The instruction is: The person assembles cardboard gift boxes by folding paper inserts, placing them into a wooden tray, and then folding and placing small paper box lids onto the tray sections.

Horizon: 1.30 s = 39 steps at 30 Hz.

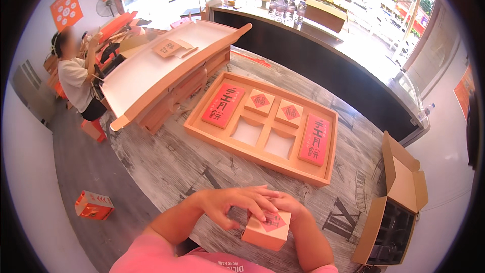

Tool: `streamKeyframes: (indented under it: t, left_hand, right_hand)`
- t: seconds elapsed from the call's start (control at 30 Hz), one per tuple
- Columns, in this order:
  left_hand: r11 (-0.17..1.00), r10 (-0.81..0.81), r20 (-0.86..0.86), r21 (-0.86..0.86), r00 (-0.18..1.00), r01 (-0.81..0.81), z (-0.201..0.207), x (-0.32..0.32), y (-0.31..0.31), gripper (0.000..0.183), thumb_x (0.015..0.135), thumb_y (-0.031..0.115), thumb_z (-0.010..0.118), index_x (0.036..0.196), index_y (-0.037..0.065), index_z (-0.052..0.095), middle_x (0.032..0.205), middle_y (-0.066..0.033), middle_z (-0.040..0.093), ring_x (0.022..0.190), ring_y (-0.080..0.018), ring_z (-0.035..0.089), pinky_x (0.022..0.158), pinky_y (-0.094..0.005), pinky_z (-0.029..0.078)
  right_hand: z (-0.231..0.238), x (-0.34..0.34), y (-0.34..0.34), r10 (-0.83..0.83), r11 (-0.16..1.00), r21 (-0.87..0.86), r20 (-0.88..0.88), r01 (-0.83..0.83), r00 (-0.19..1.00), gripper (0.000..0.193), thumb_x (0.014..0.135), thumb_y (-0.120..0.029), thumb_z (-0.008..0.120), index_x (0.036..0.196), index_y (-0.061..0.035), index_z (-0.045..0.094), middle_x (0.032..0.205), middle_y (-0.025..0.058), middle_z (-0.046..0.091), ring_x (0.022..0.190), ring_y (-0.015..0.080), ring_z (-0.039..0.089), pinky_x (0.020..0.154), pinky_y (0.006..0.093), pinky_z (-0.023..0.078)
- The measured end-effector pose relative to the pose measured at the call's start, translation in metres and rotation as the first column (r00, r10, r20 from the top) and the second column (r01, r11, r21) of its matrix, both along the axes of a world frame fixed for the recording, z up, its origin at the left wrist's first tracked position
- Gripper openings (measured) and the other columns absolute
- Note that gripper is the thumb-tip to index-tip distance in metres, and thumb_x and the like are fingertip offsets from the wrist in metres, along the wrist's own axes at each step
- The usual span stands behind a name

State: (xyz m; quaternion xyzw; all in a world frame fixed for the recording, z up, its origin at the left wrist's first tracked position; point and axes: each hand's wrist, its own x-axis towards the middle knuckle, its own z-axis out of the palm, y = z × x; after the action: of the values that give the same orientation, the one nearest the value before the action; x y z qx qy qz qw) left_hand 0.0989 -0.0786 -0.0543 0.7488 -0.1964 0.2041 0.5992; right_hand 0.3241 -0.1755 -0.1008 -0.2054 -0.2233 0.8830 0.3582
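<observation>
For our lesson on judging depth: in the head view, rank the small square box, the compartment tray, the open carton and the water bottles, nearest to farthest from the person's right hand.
1. Small square box, held under the right hand.
2. Compartment tray, just ahead on the table.
3. Open carton, off to the right.
4. Water bottles, far back on the counter.

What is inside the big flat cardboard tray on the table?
The flat tan cardboard tray holds two long red boxes at its ends and two small square tan boxes with red diamonds. Two square compartments show nothing inside. What lies under the boxes is hidden.
</observation>
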Motion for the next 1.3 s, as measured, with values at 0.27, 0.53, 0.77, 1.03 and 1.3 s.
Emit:
streamKeyframes:
  t: [0.27,0.53,0.77,1.03,1.3]
  left_hand:
    - [0.945,0.031,-0.192,0.326,0.981,0.034,0.032,0.002,-0.037,0.087,0.062,0.015,0.083,0.144,0.011,0.053,0.152,-0.01,0.053,0.156,-0.0386,0.023,0.121,-0.071,0.011]
    - [0.858,0.037,-0.202,0.508,0.979,0.072,0.052,0.021,-0.058,0.073,0.065,0.019,0.085,0.132,0.007,0.058,0.156,-0.017,0.043,0.15,-0.0379,0.033,0.122,-0.0672,0.018]
    - [0.82,0.077,-0.234,0.568,0.969,0.071,0.06,0.013,-0.065,0.064,0.066,0.022,0.084,0.121,0.003,0.058,0.147,-0.023,0.047,0.139,-0.0382,0.045,0.123,-0.0643,0.021]
    - [0.888,0.244,-0.102,0.423,0.964,-0.18,0.095,-0.001,-0.029,0.057,0.058,0.013,0.084,0.109,0.005,0.058,0.137,-0.0232,0.051,0.129,-0.043,0.052,0.112,-0.0577,0.037]
    - [0.543,0.801,-0.045,0.475,0.597,-0.692,0.076,0.011,0.05,0.041,0.064,0.007,0.079,0.098,0.008,0.057,0.139,-0.0202,0.055,0.129,-0.0358,0.056,0.107,-0.0399,0.044]
  right_hand:
    - [-0.085,-0.022,-0.022,0.111,0.86,0.448,0.303,-0.245,0.946,0.031,0.094,-0.019,0.075,0.122,-0.0054,0.071,0.128,0.0099,0.068,0.118,0.0189,0.064,0.1,0.0366,0.054]
    - [-0.026,-0.026,-0.018,0.088,0.823,0.494,0.377,-0.28,0.922,0.029,0.096,-0.02,0.073,0.122,-0.0058,0.069,0.123,0.0081,0.068,0.115,0.0173,0.064,0.097,0.0351,0.054]
    - [-0.004,-0.04,-0.014,0.057,0.808,0.517,0.406,-0.281,0.912,0.028,0.098,-0.02,0.071,0.121,-0.0062,0.067,0.119,0.0065,0.068,0.113,0.0159,0.064,0.095,0.0337,0.054]
    - [-0.01,-0.039,0.0,-0.463,0.859,0.358,0.243,0.365,0.852,0.026,0.1,-0.01,0.063,0.124,-0.0031,0.058,0.118,0.0079,0.065,0.097,0.0153,0.067,0.084,0.032,0.057]
    - [0.015,-0.025,0.003,-0.911,0.412,0.875,0.398,-0.256,-0.104,0.054,0.081,-0.013,0.077,0.129,0.0001,0.059,0.154,0.0247,0.038,0.122,0.0417,0.06,0.094,0.046,0.056]
